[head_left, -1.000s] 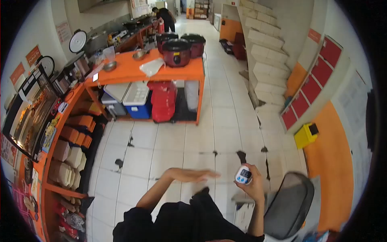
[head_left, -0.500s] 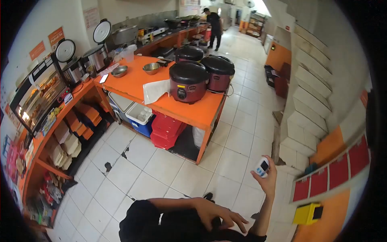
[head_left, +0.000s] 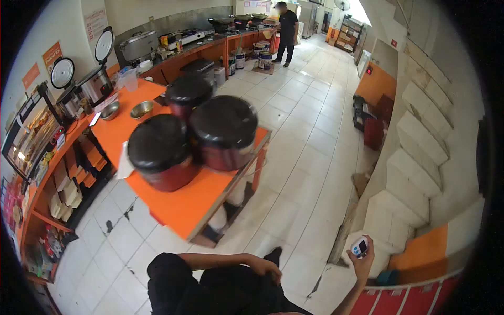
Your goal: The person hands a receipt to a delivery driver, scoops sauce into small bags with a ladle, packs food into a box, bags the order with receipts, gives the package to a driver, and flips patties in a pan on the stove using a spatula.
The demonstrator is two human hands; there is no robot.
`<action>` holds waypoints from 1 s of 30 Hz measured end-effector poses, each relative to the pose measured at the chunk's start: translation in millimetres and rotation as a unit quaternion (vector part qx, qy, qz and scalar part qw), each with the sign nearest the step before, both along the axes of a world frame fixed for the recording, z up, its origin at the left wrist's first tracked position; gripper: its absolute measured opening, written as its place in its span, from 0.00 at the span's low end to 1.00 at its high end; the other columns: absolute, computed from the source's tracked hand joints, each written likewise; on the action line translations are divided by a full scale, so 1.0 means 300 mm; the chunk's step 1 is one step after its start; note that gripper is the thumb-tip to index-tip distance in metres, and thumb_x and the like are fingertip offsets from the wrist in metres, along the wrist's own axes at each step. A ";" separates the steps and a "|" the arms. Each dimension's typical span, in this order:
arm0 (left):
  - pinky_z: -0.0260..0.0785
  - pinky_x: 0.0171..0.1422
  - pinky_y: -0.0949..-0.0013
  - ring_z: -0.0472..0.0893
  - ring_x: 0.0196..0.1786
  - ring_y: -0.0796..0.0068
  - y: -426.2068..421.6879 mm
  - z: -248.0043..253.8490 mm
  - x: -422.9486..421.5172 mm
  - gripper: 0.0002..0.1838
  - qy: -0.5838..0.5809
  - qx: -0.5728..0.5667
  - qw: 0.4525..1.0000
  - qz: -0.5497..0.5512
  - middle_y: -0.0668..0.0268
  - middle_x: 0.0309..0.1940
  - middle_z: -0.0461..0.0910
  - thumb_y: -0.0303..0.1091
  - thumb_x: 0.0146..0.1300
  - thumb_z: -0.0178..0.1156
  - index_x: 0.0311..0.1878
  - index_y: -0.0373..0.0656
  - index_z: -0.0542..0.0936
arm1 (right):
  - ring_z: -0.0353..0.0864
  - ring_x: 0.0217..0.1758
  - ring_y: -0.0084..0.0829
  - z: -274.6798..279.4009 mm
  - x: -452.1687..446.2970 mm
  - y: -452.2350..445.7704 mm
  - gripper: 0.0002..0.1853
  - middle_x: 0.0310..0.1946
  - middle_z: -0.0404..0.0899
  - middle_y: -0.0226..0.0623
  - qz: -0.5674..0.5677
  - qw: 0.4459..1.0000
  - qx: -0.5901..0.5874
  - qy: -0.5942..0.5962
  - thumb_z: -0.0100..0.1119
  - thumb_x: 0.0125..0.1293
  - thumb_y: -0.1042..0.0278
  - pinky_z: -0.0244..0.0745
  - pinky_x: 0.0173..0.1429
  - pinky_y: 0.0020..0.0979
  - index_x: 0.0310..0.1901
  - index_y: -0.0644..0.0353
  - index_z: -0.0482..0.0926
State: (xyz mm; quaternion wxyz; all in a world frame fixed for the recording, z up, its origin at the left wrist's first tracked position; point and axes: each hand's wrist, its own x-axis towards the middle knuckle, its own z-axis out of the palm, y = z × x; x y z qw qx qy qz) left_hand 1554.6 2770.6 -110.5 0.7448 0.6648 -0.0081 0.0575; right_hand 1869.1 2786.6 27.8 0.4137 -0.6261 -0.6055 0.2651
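My right hand (head_left: 363, 268) is at the lower right, its thumb and fingers shut round the edges of a small white digital timer (head_left: 359, 247). The timer has a dark screen and blue buttons, and faces me. Low in front of my dark clothing is my left hand (head_left: 266, 268), its fingers curled in and nothing visible in them. Ahead, three rice cookers with black lids, including the nearest rice cooker (head_left: 163, 152), stand on an orange table (head_left: 194, 207); neither hand touches them.
Metal bowls (head_left: 142, 109) sit further along the table. A food warmer (head_left: 32, 134) is on the left counter. White steps (head_left: 399, 202) rise on the right, above red panels (head_left: 391, 302). A person in black (head_left: 287, 31) stands at the far end of the tiled floor (head_left: 294, 152).
I have moved closer to the table and rice cookers. My right hand, still on the timer, sits lower and further right in view. My left hand's spread fingers have curled in.
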 end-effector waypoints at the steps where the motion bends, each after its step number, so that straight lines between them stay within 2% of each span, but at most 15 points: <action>1: 0.65 0.51 0.66 0.75 0.46 0.68 0.123 -0.024 0.016 0.26 0.030 0.020 0.998 0.047 0.63 0.40 0.77 0.15 0.38 0.54 0.46 0.44 0.73 | 0.71 0.42 0.27 -0.002 0.058 0.165 0.34 0.41 0.70 0.36 0.011 1.000 0.017 -0.014 0.67 0.38 0.82 0.71 0.43 0.27 0.52 0.62 0.66; 3: 0.66 0.49 0.64 0.76 0.45 0.65 0.372 -0.069 0.020 0.25 0.132 0.120 0.973 0.145 0.62 0.40 0.77 0.18 0.40 0.55 0.47 0.45 0.74 | 0.71 0.42 0.28 0.010 0.106 0.503 0.34 0.41 0.69 0.36 0.034 0.998 0.055 -0.028 0.67 0.38 0.82 0.71 0.44 0.28 0.52 0.63 0.66; 5: 0.67 0.48 0.63 0.77 0.44 0.62 0.565 -0.115 0.019 0.24 0.264 0.259 0.899 0.237 0.60 0.40 0.77 0.21 0.44 0.56 0.49 0.45 0.73 | 0.72 0.44 0.31 0.083 0.064 0.858 0.33 0.42 0.70 0.38 0.086 0.995 0.058 -0.007 0.69 0.39 0.77 0.70 0.47 0.31 0.51 0.62 0.68; 6: 0.68 0.45 0.60 0.77 0.44 0.59 0.674 -0.074 0.017 0.19 0.389 0.280 0.847 0.229 0.57 0.39 0.77 0.27 0.49 0.55 0.48 0.45 0.73 | 0.72 0.44 0.32 0.125 0.007 1.031 0.33 0.42 0.71 0.39 0.109 0.993 0.048 -0.001 0.70 0.39 0.75 0.69 0.48 0.32 0.51 0.62 0.68; 8: 0.68 0.45 0.60 0.77 0.44 0.60 0.825 -0.155 -0.041 0.17 0.320 0.223 0.869 0.304 0.57 0.39 0.77 0.29 0.51 0.54 0.48 0.44 0.72 | 0.73 0.45 0.35 0.170 -0.108 1.364 0.33 0.42 0.72 0.40 0.228 0.944 0.205 -0.119 0.71 0.38 0.72 0.69 0.48 0.33 0.51 0.61 0.69; 10: 0.67 0.45 0.61 0.77 0.44 0.59 1.049 -0.180 -0.043 0.16 0.300 0.175 0.867 0.358 0.56 0.38 0.77 0.29 0.53 0.53 0.47 0.43 0.72 | 0.72 0.45 0.30 0.167 -0.256 1.676 0.34 0.46 0.71 0.39 0.298 0.940 0.158 -0.052 0.72 0.39 0.73 0.70 0.47 0.29 0.52 0.60 0.68; 12: 0.67 0.46 0.61 0.77 0.44 0.58 1.246 -0.147 -0.074 0.15 0.341 0.130 0.849 0.383 0.55 0.38 0.76 0.30 0.55 0.52 0.47 0.41 0.71 | 0.73 0.46 0.35 0.185 -0.426 1.934 0.33 0.43 0.72 0.40 0.338 0.929 0.147 -0.033 0.71 0.38 0.72 0.69 0.48 0.31 0.50 0.59 0.69; 13: 0.66 0.47 0.60 0.76 0.45 0.57 1.334 -0.135 -0.093 0.15 0.337 0.139 0.847 0.387 0.54 0.39 0.76 0.31 0.56 0.51 0.48 0.41 0.70 | 0.73 0.46 0.37 0.180 -0.507 2.032 0.33 0.42 0.72 0.41 0.354 0.925 0.139 -0.022 0.71 0.37 0.72 0.69 0.48 0.32 0.50 0.59 0.70; 16: 0.66 0.49 0.57 0.74 0.48 0.56 1.729 -0.074 -0.127 0.15 0.315 0.192 0.841 0.395 0.52 0.42 0.75 0.35 0.61 0.49 0.50 0.41 0.68 | 0.73 0.45 0.30 0.179 -0.706 2.336 0.34 0.45 0.72 0.37 0.411 0.902 0.127 -0.023 0.73 0.38 0.70 0.71 0.46 0.30 0.50 0.59 0.69; 19: 0.65 0.50 0.55 0.73 0.50 0.56 2.078 -0.093 -0.152 0.16 0.299 0.157 0.790 0.512 0.53 0.45 0.74 0.36 0.62 0.49 0.51 0.43 0.69 | 0.73 0.44 0.28 0.218 -0.796 2.623 0.33 0.43 0.72 0.36 0.437 0.883 0.155 -0.068 0.73 0.38 0.69 0.73 0.43 0.29 0.50 0.58 0.69; 23: 0.65 0.51 0.56 0.74 0.50 0.57 2.462 0.042 -0.263 0.16 0.336 0.169 0.741 0.556 0.57 0.46 0.75 0.40 0.63 0.46 0.51 0.45 0.70 | 0.74 0.43 0.33 0.220 -0.821 3.059 0.31 0.44 0.73 0.38 0.421 0.903 0.084 -0.027 0.71 0.40 0.70 0.72 0.43 0.31 0.49 0.59 0.70; 24: 0.66 0.49 0.55 0.75 0.48 0.57 2.543 0.004 -0.296 0.15 0.302 0.193 0.732 0.579 0.58 0.44 0.76 0.40 0.62 0.46 0.49 0.44 0.71 | 0.75 0.43 0.32 0.218 -0.822 3.174 0.31 0.44 0.73 0.38 0.413 0.907 0.076 -0.040 0.71 0.40 0.70 0.72 0.43 0.31 0.49 0.59 0.70; 27: 0.64 0.54 0.58 0.74 0.50 0.56 2.819 -0.128 -0.436 0.19 0.335 0.080 0.766 0.543 0.58 0.49 0.75 0.43 0.64 0.44 0.53 0.45 0.70 | 0.75 0.43 0.33 0.188 -0.850 3.522 0.32 0.43 0.73 0.39 0.408 0.909 0.068 -0.063 0.72 0.39 0.70 0.72 0.44 0.31 0.50 0.60 0.70; 29: 0.64 0.54 0.56 0.74 0.50 0.55 2.962 -0.332 -0.522 0.20 0.522 0.201 0.681 0.473 0.55 0.48 0.75 0.43 0.62 0.46 0.54 0.44 0.70 | 0.75 0.43 0.33 0.174 -0.908 3.753 0.32 0.43 0.73 0.39 0.424 0.897 0.105 -0.073 0.72 0.39 0.70 0.72 0.44 0.31 0.50 0.60 0.69; 30: 0.64 0.55 0.53 0.73 0.52 0.55 3.025 -0.461 -0.586 0.21 0.575 0.113 0.668 0.459 0.54 0.49 0.74 0.44 0.61 0.47 0.54 0.44 0.70 | 0.75 0.43 0.33 0.167 -0.949 3.857 0.32 0.43 0.73 0.39 0.427 0.896 0.100 -0.065 0.72 0.38 0.71 0.72 0.44 0.31 0.50 0.61 0.69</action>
